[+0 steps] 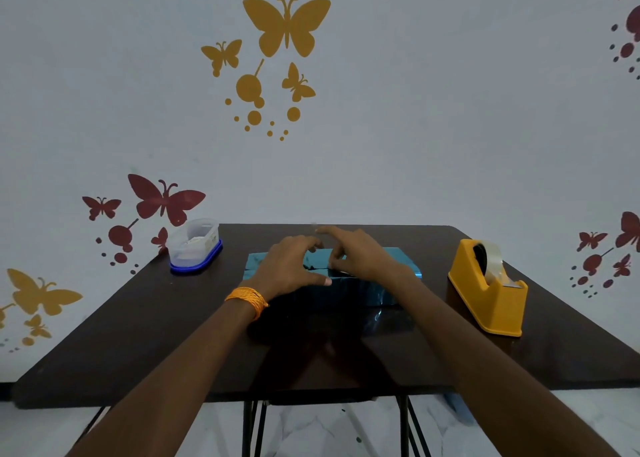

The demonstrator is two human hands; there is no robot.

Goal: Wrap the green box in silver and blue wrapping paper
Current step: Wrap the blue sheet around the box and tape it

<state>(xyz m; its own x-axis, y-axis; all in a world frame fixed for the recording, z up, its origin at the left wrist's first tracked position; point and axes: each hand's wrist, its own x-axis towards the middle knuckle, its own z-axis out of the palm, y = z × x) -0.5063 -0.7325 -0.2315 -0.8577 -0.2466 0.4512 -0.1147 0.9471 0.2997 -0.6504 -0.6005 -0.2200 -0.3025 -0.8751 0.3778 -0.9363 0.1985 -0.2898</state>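
Note:
The box is covered by shiny blue wrapping paper (349, 295) at the middle of the dark table (138, 318); no green shows. The paper's edges meet in a seam on top, and a flap lies flat behind it. My left hand (294, 269), with an orange thread band at the wrist, clasps the package: fingers on top at the seam, thumb on the front face. My right hand (360, 256) presses its curled fingers on the seam from the right, index finger stretched out above the paper. A faint pale speck sits at that fingertip; I cannot tell what it is.
An orange tape dispenser (491, 290) with a clear roll stands at the right of the table. A clear plastic container on a blue lid (194, 247) stands at the back left corner. The wall with butterfly stickers rises right behind the table.

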